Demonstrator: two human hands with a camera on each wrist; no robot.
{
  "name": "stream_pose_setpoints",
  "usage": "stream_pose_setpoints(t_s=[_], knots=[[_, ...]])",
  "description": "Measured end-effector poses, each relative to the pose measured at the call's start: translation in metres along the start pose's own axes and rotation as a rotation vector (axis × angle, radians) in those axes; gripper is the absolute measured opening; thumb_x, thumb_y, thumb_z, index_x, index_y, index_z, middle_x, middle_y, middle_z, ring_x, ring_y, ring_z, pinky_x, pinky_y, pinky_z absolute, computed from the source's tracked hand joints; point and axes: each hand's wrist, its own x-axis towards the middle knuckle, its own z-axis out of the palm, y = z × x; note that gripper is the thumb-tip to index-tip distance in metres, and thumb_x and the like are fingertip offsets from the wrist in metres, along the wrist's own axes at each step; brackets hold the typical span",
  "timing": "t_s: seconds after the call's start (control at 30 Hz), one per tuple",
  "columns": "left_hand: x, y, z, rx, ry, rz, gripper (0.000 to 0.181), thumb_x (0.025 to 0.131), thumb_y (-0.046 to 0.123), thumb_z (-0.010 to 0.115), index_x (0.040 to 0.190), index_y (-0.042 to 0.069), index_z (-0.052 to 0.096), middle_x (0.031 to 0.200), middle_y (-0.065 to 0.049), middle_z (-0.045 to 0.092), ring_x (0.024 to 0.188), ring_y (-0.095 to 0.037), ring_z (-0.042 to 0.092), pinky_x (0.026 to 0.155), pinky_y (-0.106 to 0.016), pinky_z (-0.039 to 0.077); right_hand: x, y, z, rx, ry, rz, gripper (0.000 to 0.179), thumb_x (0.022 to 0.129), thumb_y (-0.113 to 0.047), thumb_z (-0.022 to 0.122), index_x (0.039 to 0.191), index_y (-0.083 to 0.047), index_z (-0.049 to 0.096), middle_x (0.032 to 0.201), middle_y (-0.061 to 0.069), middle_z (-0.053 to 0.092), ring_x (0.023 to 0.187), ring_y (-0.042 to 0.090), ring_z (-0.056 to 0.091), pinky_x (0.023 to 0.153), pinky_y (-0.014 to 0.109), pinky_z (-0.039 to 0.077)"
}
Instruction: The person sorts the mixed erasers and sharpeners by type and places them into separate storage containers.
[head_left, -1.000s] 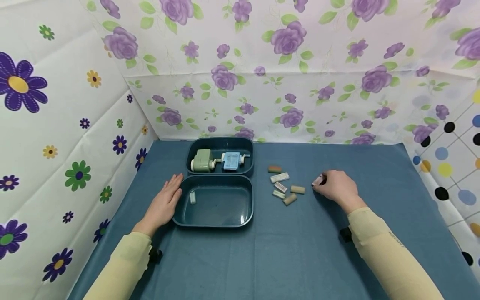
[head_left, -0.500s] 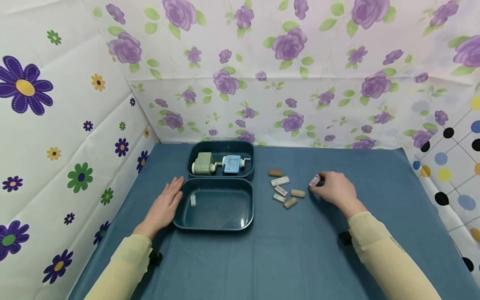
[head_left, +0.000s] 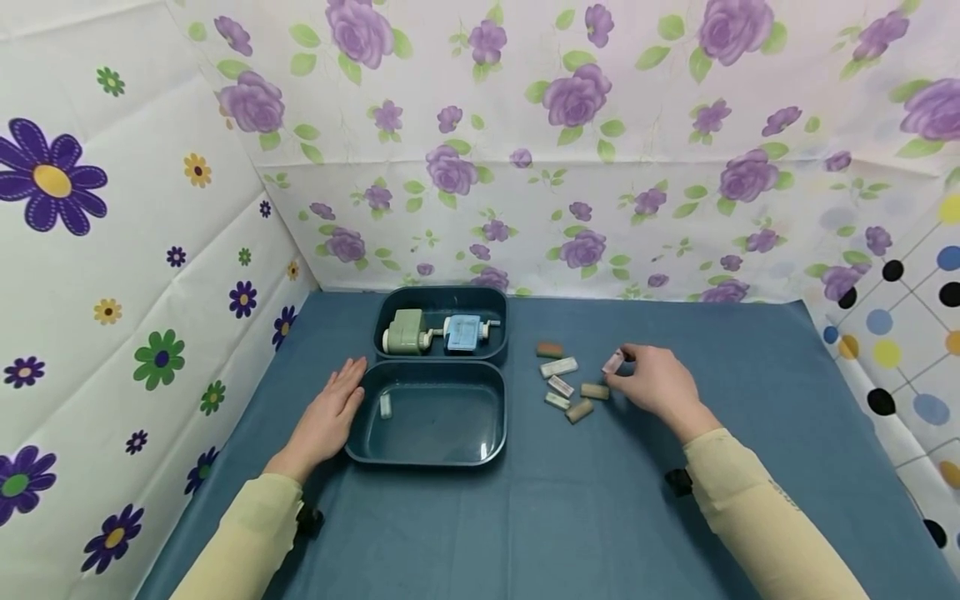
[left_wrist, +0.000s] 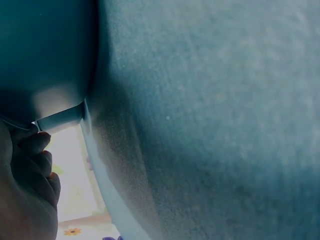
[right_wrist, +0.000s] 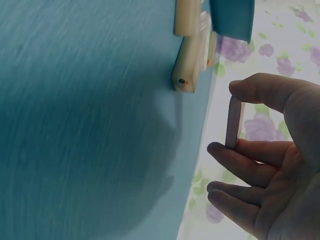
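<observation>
My right hand (head_left: 656,385) pinches a small, flat, pale pink eraser (head_left: 614,361) between thumb and fingertips, just right of a loose group of small blocks. In the right wrist view, the eraser (right_wrist: 233,122) stands on edge between thumb and fingers, raised off the cloth. My left hand (head_left: 322,421) lies with fingers extended along the left rim of the front dark teal tray (head_left: 442,425). Inside that tray, toward its left side, is one small white eraser (head_left: 386,407). In the left wrist view, the fingers of the left hand (left_wrist: 32,175) are at the tray's edge.
The loose group includes white printed blocks (head_left: 558,367), a brown piece (head_left: 550,349) and tan pieces (head_left: 595,391). Behind the front tray, a second tray (head_left: 442,300) holds a green crank sharpener (head_left: 407,332) and a light blue one (head_left: 462,332). Floral sheets (head_left: 525,200) enclose the table.
My right hand has moved left with the pinched eraser, closer to the loose blocks. The left hand stays at the front tray's rim.
</observation>
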Motion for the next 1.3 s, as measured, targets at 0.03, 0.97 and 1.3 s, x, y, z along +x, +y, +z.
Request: stream_pose_setpoints(t_s=[0.03, 0.97, 1.3], knots=[[-0.001, 0.0, 0.0, -0.001, 0.0, -0.001, 0.055, 0.119, 0.022, 0.038, 0.168, -0.002, 0.027, 0.174, -0.021, 0.025, 0.163, -0.038, 0.015, 0.133, -0.053, 0.008, 0.0, -0.001, 0.001, 0.003, -0.003, -0.003, 0.067, 0.1, -0.038, 0.075, 0.153, 0.0, 0.058, 0.14, 0.028, 0.065, 0.101, 0.04, 0.072, 0.072, 0.053, 0.06], [0.0, 0.001, -0.003, 0.007, -0.001, 0.0, 0.055, 0.118, 0.017, 0.04, 0.167, -0.004, 0.027, 0.174, -0.021, 0.025, 0.163, -0.039, 0.014, 0.132, -0.056, 0.009, 0.002, -0.045, 0.01, 0.051, 0.0, -0.064, 0.066, 0.1, -0.039, 0.074, 0.153, -0.003, 0.059, 0.143, 0.025, 0.065, 0.07, 0.022, 0.065, 0.056, 0.038, 0.045], [0.0, 0.003, -0.002, 0.003, -0.007, -0.005, 0.055, 0.118, 0.018, 0.04, 0.167, -0.004, 0.027, 0.174, -0.021, 0.026, 0.163, -0.038, 0.014, 0.132, -0.055, 0.009, 0.001, -0.063, 0.016, 0.053, 0.0, -0.099, 0.065, 0.101, -0.04, 0.073, 0.153, -0.005, 0.059, 0.146, 0.023, 0.063, 0.095, 0.035, 0.071, 0.068, 0.047, 0.056]])
